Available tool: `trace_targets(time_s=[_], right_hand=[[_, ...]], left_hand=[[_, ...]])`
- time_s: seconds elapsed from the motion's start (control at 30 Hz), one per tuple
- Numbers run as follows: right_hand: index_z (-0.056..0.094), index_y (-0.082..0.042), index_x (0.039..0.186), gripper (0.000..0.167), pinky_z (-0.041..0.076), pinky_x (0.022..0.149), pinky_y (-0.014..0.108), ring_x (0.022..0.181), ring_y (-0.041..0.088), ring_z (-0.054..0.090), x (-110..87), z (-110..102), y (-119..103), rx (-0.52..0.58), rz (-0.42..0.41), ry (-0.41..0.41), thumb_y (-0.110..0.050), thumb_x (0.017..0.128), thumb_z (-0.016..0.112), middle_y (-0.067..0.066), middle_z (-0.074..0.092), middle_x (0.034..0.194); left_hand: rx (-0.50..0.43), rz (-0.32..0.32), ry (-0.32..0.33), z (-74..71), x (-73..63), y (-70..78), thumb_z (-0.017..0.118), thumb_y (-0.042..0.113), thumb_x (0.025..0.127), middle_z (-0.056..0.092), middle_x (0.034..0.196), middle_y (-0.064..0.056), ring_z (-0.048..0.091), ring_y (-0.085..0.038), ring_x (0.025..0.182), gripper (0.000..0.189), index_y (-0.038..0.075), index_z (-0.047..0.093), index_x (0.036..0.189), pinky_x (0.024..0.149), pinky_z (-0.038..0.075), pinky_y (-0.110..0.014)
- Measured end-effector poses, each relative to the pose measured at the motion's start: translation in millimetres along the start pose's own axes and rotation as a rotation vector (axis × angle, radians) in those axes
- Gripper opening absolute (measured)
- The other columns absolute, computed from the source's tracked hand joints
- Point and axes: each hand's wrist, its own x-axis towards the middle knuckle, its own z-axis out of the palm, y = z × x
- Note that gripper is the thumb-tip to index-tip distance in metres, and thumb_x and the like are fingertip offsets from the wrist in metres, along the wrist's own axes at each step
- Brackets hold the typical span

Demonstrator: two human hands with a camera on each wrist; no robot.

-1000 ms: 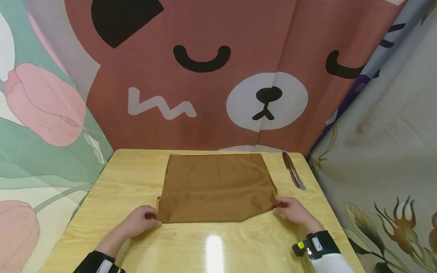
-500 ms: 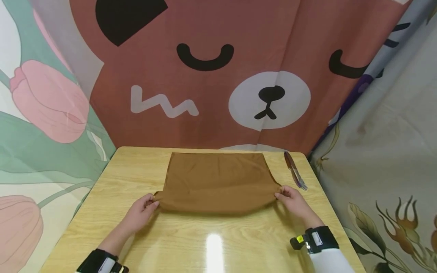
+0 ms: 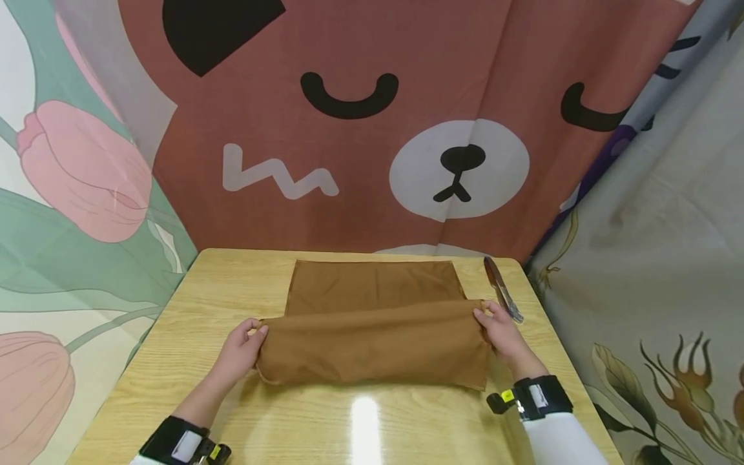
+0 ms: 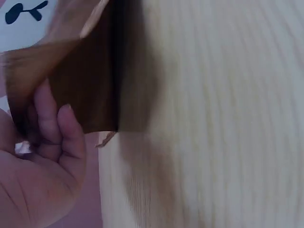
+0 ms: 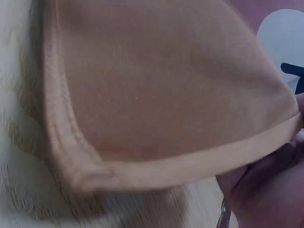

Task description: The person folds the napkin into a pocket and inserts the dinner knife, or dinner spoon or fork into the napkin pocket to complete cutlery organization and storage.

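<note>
Your left hand (image 3: 241, 352) is pinching one end of the brown cloth (image 3: 372, 349), and your right hand (image 3: 504, 337) is pinching the other, both thumbs showing on the near side. You are holding the front part of the cloth up between them; its upper edge is running nearly straight, slightly higher on your right, and the rest of that part is hanging toward you. Whether its lower edge is touching the counter (image 3: 192, 323), the views are not settling. Beyond it, the rear part of the cloth is lying flat near the counter's far edge. At the right wrist view, a stitched hem is running along two sides and meeting at a corner; your right hand is showing only partly there. A slim dark-and-silvery item (image 3: 503, 289) is lying on the counter close to your right hand; its kind is remaining unclear. You are wearing a black band on each wrist. Behind the counter, a bear-face backdrop (image 3: 349, 155) is hanging.
</note>
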Motion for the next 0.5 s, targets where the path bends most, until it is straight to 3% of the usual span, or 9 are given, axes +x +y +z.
trace_targets(time_s=[0.13,0.27,0.4,0.5], right_hand=[[0.048,-0.003,0.131,0.031,0.058,0.065,0.026,0.072,0.005,0.066,1.6,0,4,-0.040,0.063,-0.030,-0.025,0.110,0.050,-0.010,0.067,0.086],[0.041,0.004,0.146,0.047,0.060,0.069,0.031,0.079,0.010,0.070,0.1,1,13,-0.104,0.123,-0.069,-0.022,0.109,0.052,-0.001,0.072,0.096],[0.050,0.004,0.143,0.053,0.059,0.074,0.032,0.085,0.014,0.070,-5.4,1,22,-0.223,0.149,-0.074,-0.032,0.105,0.059,0.007,0.073,0.106],[0.063,0.003,0.125,0.049,0.055,0.072,0.031,0.081,0.017,0.065,-13.6,-4,26,-0.339,0.155,-0.105,-0.040,0.102,0.063,0.005,0.069,0.095]], left_hand=[[-0.004,-0.121,-0.018,1.9,0.2,-4.0,0.053,0.026,0.108,0.059,0.055,-0.002,0.060,-0.014,0.043,0.027,0.000,0.054,0.105,0.047,0.056,-0.037],[0.023,-0.179,-0.086,4.4,-3.6,-14.5,0.055,0.026,0.107,0.059,0.055,-0.003,0.062,-0.015,0.044,0.028,-0.001,0.058,0.099,0.050,0.058,-0.037],[0.032,-0.209,-0.163,5.1,-9.4,-23.6,0.059,0.035,0.104,0.060,0.059,-0.001,0.063,-0.015,0.052,0.041,0.000,0.062,0.085,0.054,0.059,-0.036],[0.092,-0.207,-0.238,2.0,-16.3,-27.0,0.063,0.041,0.101,0.058,0.057,0.001,0.057,-0.011,0.049,0.046,0.002,0.064,0.077,0.049,0.055,-0.030]])
